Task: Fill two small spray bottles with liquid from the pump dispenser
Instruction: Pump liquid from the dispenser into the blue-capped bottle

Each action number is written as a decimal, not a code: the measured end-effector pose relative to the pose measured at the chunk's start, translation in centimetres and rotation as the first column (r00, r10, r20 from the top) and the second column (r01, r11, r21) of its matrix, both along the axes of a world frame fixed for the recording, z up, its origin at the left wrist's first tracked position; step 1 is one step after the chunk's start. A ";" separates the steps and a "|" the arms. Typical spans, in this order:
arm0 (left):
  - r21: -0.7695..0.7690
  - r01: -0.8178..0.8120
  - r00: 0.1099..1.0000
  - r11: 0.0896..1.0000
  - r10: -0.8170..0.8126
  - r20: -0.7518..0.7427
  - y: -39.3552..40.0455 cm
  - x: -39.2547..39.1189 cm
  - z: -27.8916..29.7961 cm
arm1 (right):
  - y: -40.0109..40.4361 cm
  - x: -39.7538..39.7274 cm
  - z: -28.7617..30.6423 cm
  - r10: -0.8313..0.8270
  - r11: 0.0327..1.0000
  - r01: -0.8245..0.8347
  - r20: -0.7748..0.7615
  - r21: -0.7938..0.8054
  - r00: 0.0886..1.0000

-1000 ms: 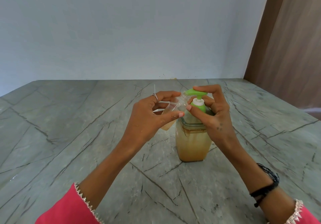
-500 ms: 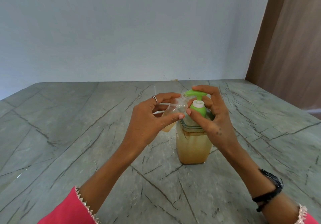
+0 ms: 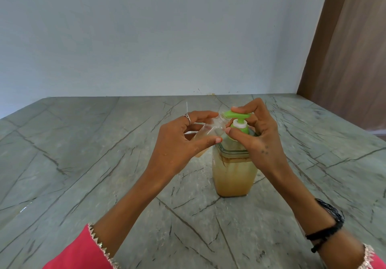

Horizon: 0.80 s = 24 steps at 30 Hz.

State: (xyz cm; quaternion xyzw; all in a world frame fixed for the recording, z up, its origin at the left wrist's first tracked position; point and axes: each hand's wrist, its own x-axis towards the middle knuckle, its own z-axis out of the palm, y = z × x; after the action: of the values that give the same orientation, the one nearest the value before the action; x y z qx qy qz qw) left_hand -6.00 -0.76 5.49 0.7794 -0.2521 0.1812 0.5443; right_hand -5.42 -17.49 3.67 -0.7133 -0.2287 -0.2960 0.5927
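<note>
A clear square pump dispenser (image 3: 234, 176) with yellowish liquid stands on the grey stone table (image 3: 83, 164). Its green pump head (image 3: 237, 115) sits on a white collar. My right hand (image 3: 259, 137) curls round the pump top, one finger over the green head and the thumb at the neck. My left hand (image 3: 179, 143) holds a small clear spray bottle (image 3: 211, 132), tilted, its open neck right at the green spout. Some yellowish liquid lies in the bottle's lower end. Most of that bottle is hidden by my fingers. A thin white dip tube (image 3: 187, 106) pokes up behind my left hand.
The table runs back to a pale blue wall (image 3: 167, 39). A brown wooden panel (image 3: 355, 49) stands at the right.
The pump head looks slightly higher on its stem than a second ago. Both hands keep their grips; the view has shifted a little.
</note>
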 end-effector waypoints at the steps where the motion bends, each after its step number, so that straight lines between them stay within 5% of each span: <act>1: 0.001 0.001 1.000 1.000 -0.001 0.001 0.0 0.0 0.0 | 0.0 0.0 0.0 -0.002 1.000 0.002 0.002 0.002 1.000; 24: -0.003 0.007 1.000 1.000 -0.007 0.011 -0.1 0.0 0.1 | -0.2 0.2 -0.7 0.038 0.999 -0.036 0.070 -0.036 0.997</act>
State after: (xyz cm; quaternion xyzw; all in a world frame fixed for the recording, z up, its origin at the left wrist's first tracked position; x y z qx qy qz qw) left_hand -6.01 -0.82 5.63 0.7766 -0.2574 0.1841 0.5448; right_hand -5.27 -17.71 2.99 -0.7082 -0.2678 -0.3060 0.5771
